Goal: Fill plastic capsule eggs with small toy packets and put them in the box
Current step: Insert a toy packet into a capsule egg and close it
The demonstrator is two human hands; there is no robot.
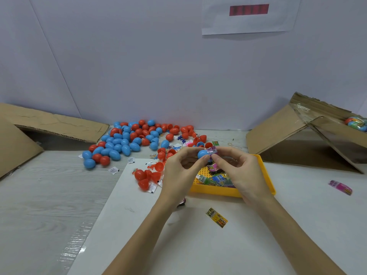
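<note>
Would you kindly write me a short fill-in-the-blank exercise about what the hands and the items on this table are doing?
1. The left hand holds a capsule half coloured ____.
2. The right hand pinches a toy packet above a tray coloured ____.
3. The loose eggs on the table are blue and ____.
4. The box with filled eggs stands to the person's ____.

Missing words: blue; yellow; red; right

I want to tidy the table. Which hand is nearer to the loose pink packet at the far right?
Right. The right hand is over the yellow tray, apart from the pink packet; the left hand is farther left.
</note>
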